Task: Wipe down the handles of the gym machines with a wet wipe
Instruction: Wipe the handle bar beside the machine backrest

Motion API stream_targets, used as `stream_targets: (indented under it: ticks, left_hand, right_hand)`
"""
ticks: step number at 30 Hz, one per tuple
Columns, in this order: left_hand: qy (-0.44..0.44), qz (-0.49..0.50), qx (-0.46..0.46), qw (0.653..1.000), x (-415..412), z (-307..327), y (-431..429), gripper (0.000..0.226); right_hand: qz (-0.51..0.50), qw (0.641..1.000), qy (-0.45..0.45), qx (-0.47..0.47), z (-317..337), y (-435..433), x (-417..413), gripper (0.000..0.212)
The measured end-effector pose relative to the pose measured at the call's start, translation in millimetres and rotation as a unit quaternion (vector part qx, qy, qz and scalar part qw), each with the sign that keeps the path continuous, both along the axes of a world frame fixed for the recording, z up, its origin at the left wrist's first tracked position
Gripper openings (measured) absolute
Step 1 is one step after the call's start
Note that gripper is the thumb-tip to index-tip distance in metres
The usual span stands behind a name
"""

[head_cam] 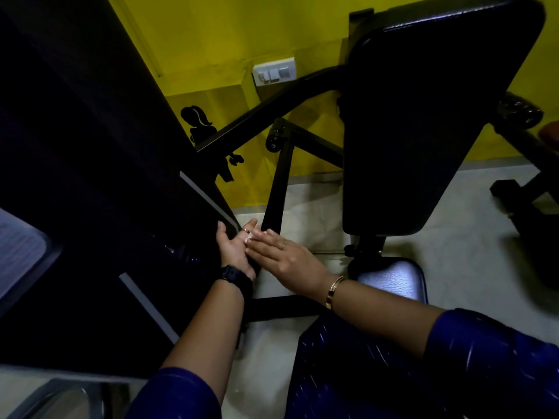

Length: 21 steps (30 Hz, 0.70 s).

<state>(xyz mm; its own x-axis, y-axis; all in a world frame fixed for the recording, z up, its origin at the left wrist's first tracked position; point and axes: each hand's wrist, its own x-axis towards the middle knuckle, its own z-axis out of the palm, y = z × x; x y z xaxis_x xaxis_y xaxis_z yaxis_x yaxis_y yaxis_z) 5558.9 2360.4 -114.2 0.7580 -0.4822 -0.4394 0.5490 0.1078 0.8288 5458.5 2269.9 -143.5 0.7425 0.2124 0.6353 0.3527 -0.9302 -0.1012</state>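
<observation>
Mid-frame, the left hand [234, 251] lies palm-up, fingers relaxed, while the right hand [282, 257] presses straight fingers on the small white wet wipe [248, 239] against it; best fold it firmly, then wrap the slanted black metal bar [276, 189] just above.

Two hands: left hand [234, 252], right hand [281, 258]. One wet wipe [248, 238] (only a small white bit shows between the fingers). Two rings, one per hand: left ring [246, 230], right ring [283, 245]. One black wristwatch [237, 278]. One gold bangle [334, 291]. Two blue sleeves: left sleeve [178, 394], right sleeve [490, 352]. Two black machine pads: one back pad [423, 116], one seat pad [393, 279]. One white switch plate [274, 72] on the yellow wall [211, 31]. One black silhouette decal [198, 122] there too. Black frame bars [278, 182]: several, exact count lost in the dark.
</observation>
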Motion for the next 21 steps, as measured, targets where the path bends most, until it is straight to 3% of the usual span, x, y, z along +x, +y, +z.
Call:
stream_targets:
  ticks: [3, 6, 10, 16, 21]
  left_hand:
    - [0.031, -0.001, -0.031, 0.999, -1, 2, 0, 0.094]
    - [0.035, 0.003, -0.016, 0.999, 0, 2, 2, 0.092]
    - [0.007, 0.017, 0.011, 1.000, 2, -3, 2, 0.088]
    - [0.052, 0.011, -0.043, 0.998, -8, 0, -1, 0.084]
    - [0.002, 0.033, -0.042, 0.999, -19, 7, -7, 0.077]
  right_hand:
    - [0.067, 0.986, -0.006, -0.156, -11, -24, -9, 0.035]
    - [0.053, 0.979, -0.013, -0.197, -7, -29, -4, 0.037]
    - [-0.003, 0.988, -0.014, -0.155, 8, -2, 10, 0.036]
    - [0.028, 0.986, 0.016, -0.162, -11, -19, -18, 0.043]
    - [0.031, 0.998, 0.045, 0.000, -7, -14, -20, 0.063]
